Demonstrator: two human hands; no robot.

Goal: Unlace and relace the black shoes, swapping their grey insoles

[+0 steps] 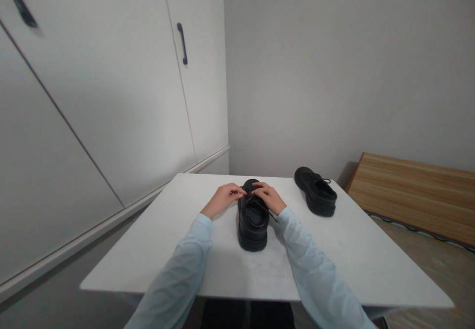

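Note:
A black lace-up shoe [253, 232] stands upright on the white table, its heel toward me and its toe pointing away. My left hand [225, 199] reaches its lacing from the left, fingers pinched together at the black shoelace. From the right, my right hand [270, 198] bends over the front of the shoe, its fingers closed at the same lacing. A loose lace end hangs on the shoe's right side near my right wrist. The fingertips cover part of the lacing. The other black shoe [317, 190] sits apart at the table's back right, turned at an angle.
The white table [159, 259] has its front edge close to me. White cabinets [111, 96] with dark handles line the left, and a grey wall [334, 71] rises behind. A wood-grain panel [415, 195] leans at the right, beyond the table, with a dark cable along its base.

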